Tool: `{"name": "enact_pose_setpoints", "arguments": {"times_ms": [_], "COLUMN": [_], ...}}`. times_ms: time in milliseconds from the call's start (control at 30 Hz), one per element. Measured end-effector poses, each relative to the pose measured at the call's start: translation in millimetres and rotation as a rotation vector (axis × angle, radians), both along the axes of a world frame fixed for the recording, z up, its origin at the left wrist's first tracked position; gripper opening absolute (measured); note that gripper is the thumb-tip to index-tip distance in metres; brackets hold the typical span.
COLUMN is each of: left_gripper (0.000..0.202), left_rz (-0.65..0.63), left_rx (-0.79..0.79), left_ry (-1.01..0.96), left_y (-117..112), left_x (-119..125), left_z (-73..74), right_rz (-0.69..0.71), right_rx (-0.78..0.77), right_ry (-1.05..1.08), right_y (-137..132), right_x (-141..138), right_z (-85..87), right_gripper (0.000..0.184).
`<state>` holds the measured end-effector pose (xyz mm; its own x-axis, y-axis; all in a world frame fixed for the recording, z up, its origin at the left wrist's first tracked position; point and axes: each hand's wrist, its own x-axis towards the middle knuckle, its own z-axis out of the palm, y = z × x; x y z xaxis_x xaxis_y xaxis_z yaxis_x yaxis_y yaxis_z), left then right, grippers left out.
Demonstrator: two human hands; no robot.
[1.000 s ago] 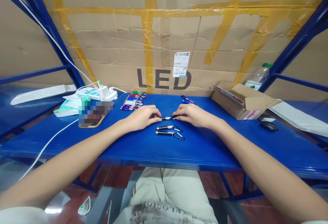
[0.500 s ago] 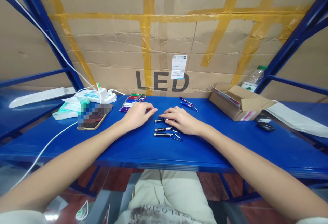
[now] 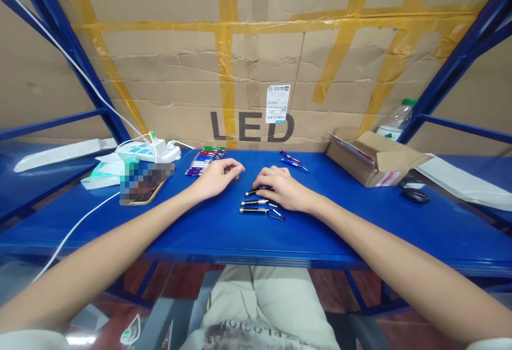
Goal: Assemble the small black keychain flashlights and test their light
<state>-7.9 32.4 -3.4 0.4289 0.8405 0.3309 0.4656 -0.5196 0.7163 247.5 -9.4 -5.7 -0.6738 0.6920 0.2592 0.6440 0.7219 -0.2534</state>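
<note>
1. At left, my phone [image 3: 150, 194] lies on the table [image 3: 208, 227], near the power strip [image 3: 160, 151].
2. Right of it, far side, is a row of coloured tubes [image 3: 199, 163].
3. My left hand [image 3: 220, 175] rests just beside that row, loosely half open, with nothing visible in it.
4. In the middle, two black tubes [image 3: 253, 211] lie side by side, nearer me than a third black tube [image 3: 250, 193].
5. My right hand [image 3: 280, 185] bends its fingers over that third one, touching it; whether they grip it, I cannot tell.
6. Beyond that hand lie two blue-purple tubes [image 3: 293, 163].
7. At right stands an open box [image 3: 352, 160].
</note>
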Motion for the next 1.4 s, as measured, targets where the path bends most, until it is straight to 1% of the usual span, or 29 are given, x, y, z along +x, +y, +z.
{"name": "enact_pose_setpoints", "arguments": {"times_ms": [133,233,367,467,567,667,800,867,933,1033,1133,1400], "left_gripper": [0.053,0.057,0.061,0.067,0.077,0.087,0.091,0.093,0.096,0.096,0.096,0.093], "left_rz": [-0.023,-0.006,0.042,0.035,-0.036,-0.106,-0.124,-0.123,-0.108,-0.081,-0.076,-0.061], "left_rx": [-0.063,-0.095,-0.158,-0.301,-0.478,-0.570,-0.580,-0.572,-0.562,-0.546,-0.546,-0.570], "left_ry": [-0.101,-0.138,-0.222,-0.350,-0.461,-0.522,-0.570,-0.601,-0.642,-0.694,-0.704,-0.702], "left_y": [1.6,3.8,7.8,8.9,7.8,6.2,5.4,5.7,6.3,7.7,8.5,5.3], "left_x": [-0.2,-1.0,-2.7,-3.5,-4.1,-4.8,-6.0,-6.5,-6.8,-7.1,-6.7,-4.3], "left_z": [1.4,0.4,-0.7,2.0,6.1,9.1,10.8,11.5,11.9,11.5,10.5,10.8], "right_rz": [-0.017,-0.046,-0.055,-0.040,-0.007,-0.050,-0.114,-0.101,-0.089,-0.100,-0.098,-0.029], "right_rx": [0.011,-0.004,-0.067,-0.060,0.006,-0.023,-0.100,-0.129,-0.132,-0.115,-0.104,-0.007], "right_ry": [0.054,0.174,0.349,0.386,0.338,0.300,0.324,0.333,0.327,0.296,0.250,0.111], "right_y": [1.6,2.6,4.6,6.9,7.6,5.1,0.6,-0.4,-0.3,0.4,0.5,-3.3], "right_x": [2.7,4.7,7.0,8.1,8.4,7.9,6.7,6.3,6.4,7.4,8.5,7.9], "right_z": [-1.4,-0.5,1.5,1.2,0.7,1.8,5.4,6.6,6.6,5.1,3.8,4.6], "right_gripper": [0.012,0.005,0.012,0.019,0.019,0.024,0.031,0.036,0.037,0.032,0.028,0.022]}}
